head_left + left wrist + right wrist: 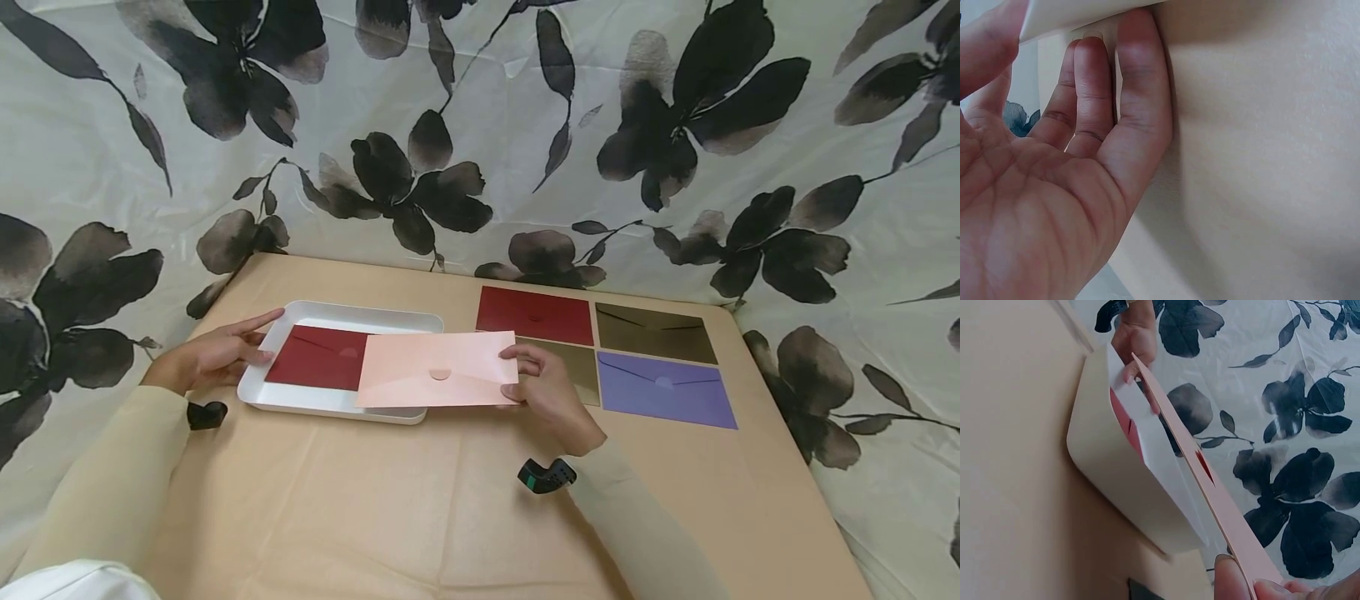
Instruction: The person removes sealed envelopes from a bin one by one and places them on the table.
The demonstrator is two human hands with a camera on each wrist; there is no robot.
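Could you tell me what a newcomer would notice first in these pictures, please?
Probably the pink envelope pinched at its right end by the right hand, held over the white tray. A dark red envelope lies in the tray, whose left end the left hand touches.

I count six envelopes: two dark red, one inside the white tray (322, 313) and one right of it, two gold, one purple, one pink over the tray.

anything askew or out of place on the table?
Only the pink envelope: the right hand holds it by one end, tilted half over the white tray rim, not lying flat. The left hand steadies the tray. Other envelopes lie flat in neat rows.
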